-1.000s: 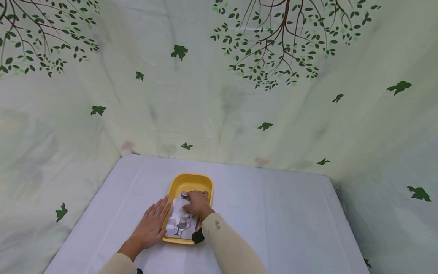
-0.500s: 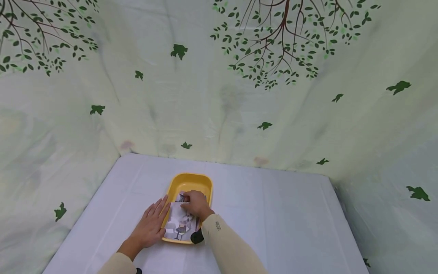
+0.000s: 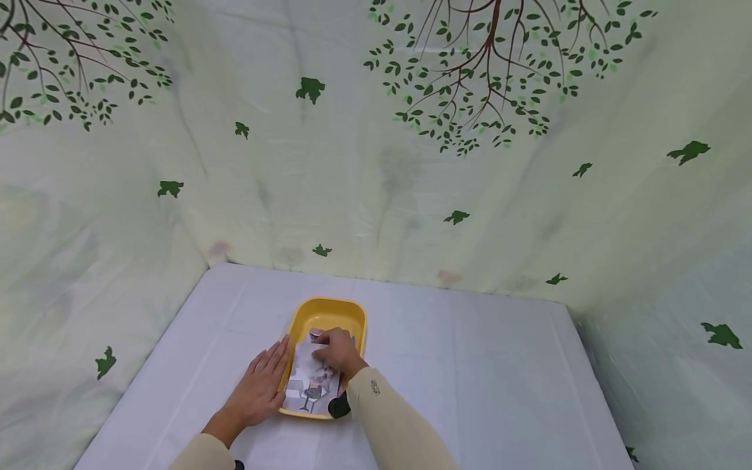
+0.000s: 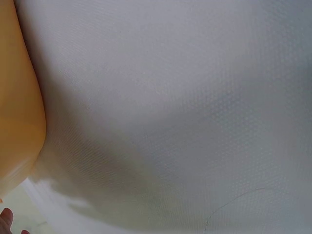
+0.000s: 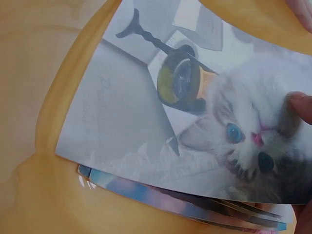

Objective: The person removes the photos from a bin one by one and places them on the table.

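A shallow yellow tray holds a small stack of glossy picture cards. On top lies a card printed with a white kitten and a goblet. My right hand grips this card toward its far end; in the right wrist view the thumb presses on its face and fingers show below its edge. That card bends upward there, with other colourful cards peeking out beneath. My left hand rests with straight fingers along the tray's left rim. Part of another picture shows beyond the kitten card.
The tray stands on a table covered with a white cloth. Pale hanging sheets with printed branches and leaves enclose the table at the back and sides. In the left wrist view, the tray's outer wall borders the cloth.
The kitten card's far edge has shifted slightly, and less of the picture beyond it shows than half a second ago. My right fingers moved a little; the left hand stayed put.
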### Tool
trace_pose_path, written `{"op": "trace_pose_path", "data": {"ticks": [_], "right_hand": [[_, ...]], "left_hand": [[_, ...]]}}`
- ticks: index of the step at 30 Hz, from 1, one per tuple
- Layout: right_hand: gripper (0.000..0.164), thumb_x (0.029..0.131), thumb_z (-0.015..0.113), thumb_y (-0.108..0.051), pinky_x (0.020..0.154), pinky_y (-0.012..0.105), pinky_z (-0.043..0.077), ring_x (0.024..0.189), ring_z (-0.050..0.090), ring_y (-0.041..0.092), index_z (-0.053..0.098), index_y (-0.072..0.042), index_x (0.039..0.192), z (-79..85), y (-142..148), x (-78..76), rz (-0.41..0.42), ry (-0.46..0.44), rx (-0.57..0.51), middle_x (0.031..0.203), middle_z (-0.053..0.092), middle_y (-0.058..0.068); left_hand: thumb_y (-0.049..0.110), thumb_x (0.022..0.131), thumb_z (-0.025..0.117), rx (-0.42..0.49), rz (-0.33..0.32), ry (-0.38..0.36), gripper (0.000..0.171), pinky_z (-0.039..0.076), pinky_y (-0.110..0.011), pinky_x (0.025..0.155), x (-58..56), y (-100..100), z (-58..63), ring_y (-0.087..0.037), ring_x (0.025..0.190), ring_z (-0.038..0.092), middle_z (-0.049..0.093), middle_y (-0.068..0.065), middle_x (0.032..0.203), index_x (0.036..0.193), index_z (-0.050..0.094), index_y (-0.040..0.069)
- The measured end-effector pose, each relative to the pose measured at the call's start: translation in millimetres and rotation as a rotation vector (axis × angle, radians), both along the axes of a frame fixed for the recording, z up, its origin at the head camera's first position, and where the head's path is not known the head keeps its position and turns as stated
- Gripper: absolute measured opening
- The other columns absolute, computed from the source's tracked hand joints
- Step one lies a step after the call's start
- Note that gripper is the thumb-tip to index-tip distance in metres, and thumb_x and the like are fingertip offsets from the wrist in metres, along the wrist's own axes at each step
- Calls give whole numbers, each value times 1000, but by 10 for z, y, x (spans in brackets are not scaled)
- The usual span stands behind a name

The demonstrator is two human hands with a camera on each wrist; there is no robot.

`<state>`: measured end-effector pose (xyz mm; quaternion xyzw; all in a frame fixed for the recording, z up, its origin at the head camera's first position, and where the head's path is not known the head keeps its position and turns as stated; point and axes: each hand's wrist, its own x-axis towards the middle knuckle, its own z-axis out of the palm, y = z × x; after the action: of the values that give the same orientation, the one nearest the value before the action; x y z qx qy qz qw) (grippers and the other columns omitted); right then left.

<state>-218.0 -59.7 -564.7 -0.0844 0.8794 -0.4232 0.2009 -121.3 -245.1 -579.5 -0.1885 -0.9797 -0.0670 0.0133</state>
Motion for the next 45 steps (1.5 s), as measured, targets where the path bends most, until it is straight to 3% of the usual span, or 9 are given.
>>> {"op": "trace_pose_path", "data": {"ticks": [16, 22, 33, 39, 45], "right_hand": [[16, 85, 73, -20, 75, 24, 51, 79, 54, 8, 74, -12, 98, -3, 85, -13, 6, 62, -16, 94, 66, -7], [18, 85, 73, -21, 71, 21, 50, 76, 54, 7, 73, -10, 99, 61, 126, -65, 21, 155, -23, 89, 66, -6], [22, 87, 71, -25, 85, 29, 52, 88, 59, 12, 71, -8, 102, 447, 350, -220, -15, 224, -78, 99, 68, -1], [21, 87, 71, -23, 74, 25, 52, 80, 59, 11, 72, -7, 101, 696, 547, -348, -29, 272, -145, 97, 70, 2], [19, 87, 70, -20, 71, 29, 52, 79, 62, 14, 71, -6, 100, 923, 834, -467, -69, 322, -196, 95, 71, 6]], "left_hand": [[29, 87, 54, -29, -3, 0, 76, 19, -52, 114, -26, 64, 47, -32, 143, 21, 18, -19, 158, 148, 25, -7], [28, 87, 55, 6, -9, 31, 75, 21, -53, 113, -18, 48, 52, -33, 142, 23, 20, -19, 157, 147, 26, -7], [24, 81, 58, 20, -15, 60, 77, 22, -53, 112, -14, 25, 45, -33, 141, 23, 22, -19, 156, 145, 29, -8], [25, 83, 58, 15, 6, -13, 79, 17, -52, 114, -9, 23, 40, -32, 143, 18, 17, -17, 158, 147, 26, -7], [25, 83, 57, 8, 3, -23, 79, 16, -52, 114, -13, 19, 34, -34, 143, 18, 16, -18, 158, 147, 25, -7]]}}
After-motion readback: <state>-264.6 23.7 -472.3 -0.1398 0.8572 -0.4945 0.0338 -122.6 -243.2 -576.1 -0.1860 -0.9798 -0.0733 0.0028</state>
